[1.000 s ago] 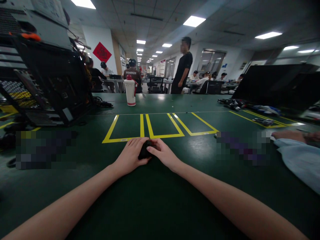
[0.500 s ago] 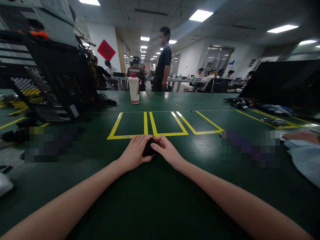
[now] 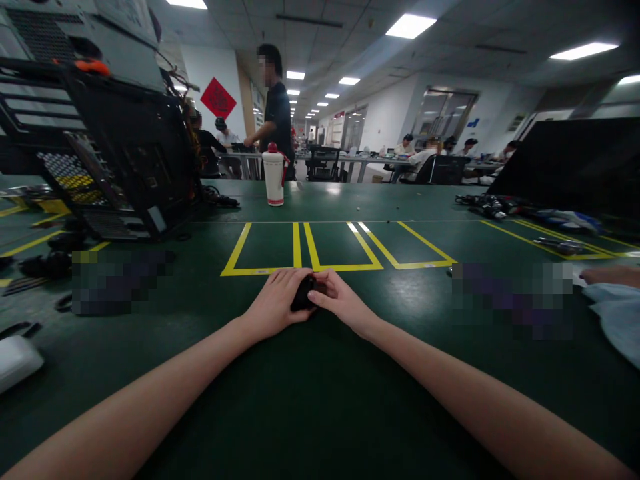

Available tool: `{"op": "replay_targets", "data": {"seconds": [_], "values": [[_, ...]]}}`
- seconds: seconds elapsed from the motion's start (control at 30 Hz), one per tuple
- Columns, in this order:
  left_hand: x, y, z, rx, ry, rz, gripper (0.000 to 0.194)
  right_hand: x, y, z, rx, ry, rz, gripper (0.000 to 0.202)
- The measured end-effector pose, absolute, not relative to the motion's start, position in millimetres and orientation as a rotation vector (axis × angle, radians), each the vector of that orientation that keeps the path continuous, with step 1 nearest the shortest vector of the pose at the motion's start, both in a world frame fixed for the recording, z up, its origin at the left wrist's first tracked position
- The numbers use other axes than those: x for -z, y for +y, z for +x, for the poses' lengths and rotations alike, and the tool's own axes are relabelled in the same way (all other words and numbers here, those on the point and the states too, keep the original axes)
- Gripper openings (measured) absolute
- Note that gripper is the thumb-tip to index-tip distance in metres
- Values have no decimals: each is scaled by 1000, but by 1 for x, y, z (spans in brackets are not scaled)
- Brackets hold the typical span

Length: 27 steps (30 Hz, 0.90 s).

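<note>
Between my two hands, on the green table (image 3: 320, 400), is a small black rounded object (image 3: 302, 296). My left hand (image 3: 275, 300) wraps over its left side, fingers along the top and thumb below. From the other side my right hand (image 3: 344, 301) closes in, with its thumb pressed on the object and its fingers curled around the far side. Much of the object is hidden by the fingers, so its exact kind does not show. Just beyond my hands, yellow tape outlines (image 3: 343, 268) mark the table.
A black computer case (image 3: 145, 160) stands at the left, with cables beside it. A white cup with a red lid (image 3: 274, 177) is farther back. To the right are a dark monitor (image 3: 575, 167), tangled cables (image 3: 483, 205) and another person's sleeve (image 3: 617, 313). A white object (image 3: 17, 360) lies at left.
The person standing in the background has moved left, behind the cup. My view has shifted slightly left. Both hands stay around the black object with hardly any change of grip.
</note>
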State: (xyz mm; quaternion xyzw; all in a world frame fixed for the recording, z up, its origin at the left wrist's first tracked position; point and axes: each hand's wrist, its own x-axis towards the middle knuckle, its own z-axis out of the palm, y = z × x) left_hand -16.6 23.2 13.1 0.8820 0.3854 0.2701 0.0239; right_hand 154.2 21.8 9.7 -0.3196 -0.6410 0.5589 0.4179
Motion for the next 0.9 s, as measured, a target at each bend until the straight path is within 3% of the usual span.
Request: {"op": "replay_targets", "data": {"seconds": [0.1,0.3,0.57,0.77,0.9], "values": [[-14,22,-17,-844,1197,2725,58,-8,22,152,-1300,-1607,-854,20],[-12,23,-17,-835,1219,2740,57,-2,30,153,-1324,-1571,-919,32],[-14,23,-18,-837,1201,2720,58,-5,24,154,-1442,-1587,-718,29],[-14,22,-18,-844,1200,2714,61,-6,22,149,-1310,-1584,-836,18],[-14,22,-17,-853,1202,2712,61,-8,23,149,-1303,-1561,-935,28]]}}
